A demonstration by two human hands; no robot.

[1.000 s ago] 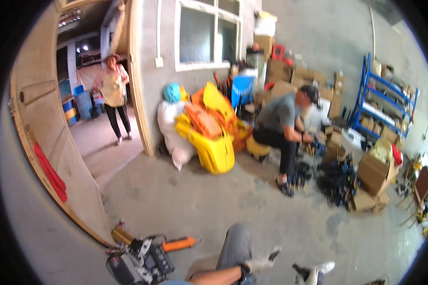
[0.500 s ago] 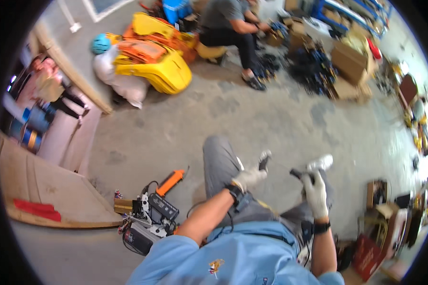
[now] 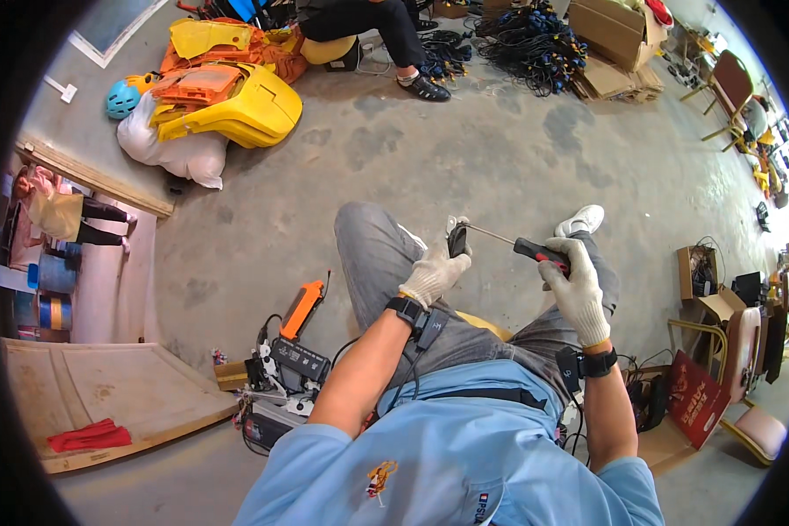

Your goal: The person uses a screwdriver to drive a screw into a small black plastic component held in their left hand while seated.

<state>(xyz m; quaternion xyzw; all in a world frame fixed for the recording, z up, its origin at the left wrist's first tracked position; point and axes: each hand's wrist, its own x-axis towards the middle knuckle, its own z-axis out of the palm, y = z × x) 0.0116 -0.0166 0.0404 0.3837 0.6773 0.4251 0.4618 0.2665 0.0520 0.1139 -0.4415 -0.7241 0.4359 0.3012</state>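
Both my hands wear pale knit gloves and work in front of my lap, over the floor. My left hand (image 3: pixel 434 273) is closed around a small black part (image 3: pixel 456 240) with a light, metallic-looking end. What kind of part it is, I cannot make out. A screwdriver (image 3: pixel 528 249) with a black and red handle is gripped in my right hand (image 3: pixel 580 294). Its thin shaft points left, and the tip meets or nearly meets the top of the black part; contact is too small to tell.
An orange tool (image 3: pixel 302 309) with a thin black tip lies left of my knee, by black devices and cables (image 3: pixel 298 361). Yellow and orange plastic shells (image 3: pixel 245 105) are piled far left. A seated person (image 3: pixel 394 39), heaped black cables (image 3: pixel 535 48) and cartons (image 3: pixel 618 31) are beyond.
My view has shifted, so the background sits higher and further left. Both hands have risen in the picture, and the screwdriver shaft shows clearly between them. Each hand keeps its hold.
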